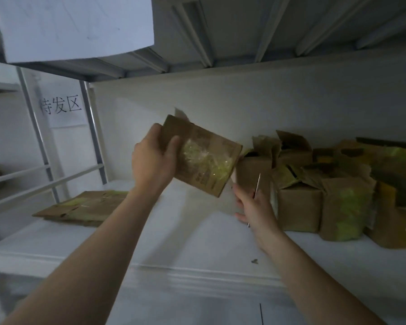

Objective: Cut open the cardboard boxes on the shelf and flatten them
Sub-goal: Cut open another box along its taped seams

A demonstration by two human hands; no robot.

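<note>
Holding the box: a small cardboard box (pixel 212 181) is gripped at its left end by the left hand (pixel 154 158), with the thumb laid on the taped face and the fingers curled behind. It is kept lifted clear of the shelf (pixel 174 242) and tilted, probably so that the sealed face is turned toward the blade.
Tape: that face is covered with crinkled yellowish tape (pixel 206 160), which likely has to be slit before the box can be folded flat.
Blade: a thin metal blade (pixel 257 185) is held in the right hand (pixel 253 205), tip upward, just beside the box's lower right corner, apparently so that a cut can be started there.
Right fingers: they are closed on the blade, though exactly how they are wrapped cannot be told.
Waiting boxes: a pile of boxes (pixel 314 184) is left at the right of the shelf against the wall, some with flaps torn open.
Finished work: flattened cardboard (pixel 85 206) is laid at the left of the shelf, well apart from the pile, seemingly so that done and undone are kept separate.
Stage: much of the task is judged to remain.
</note>
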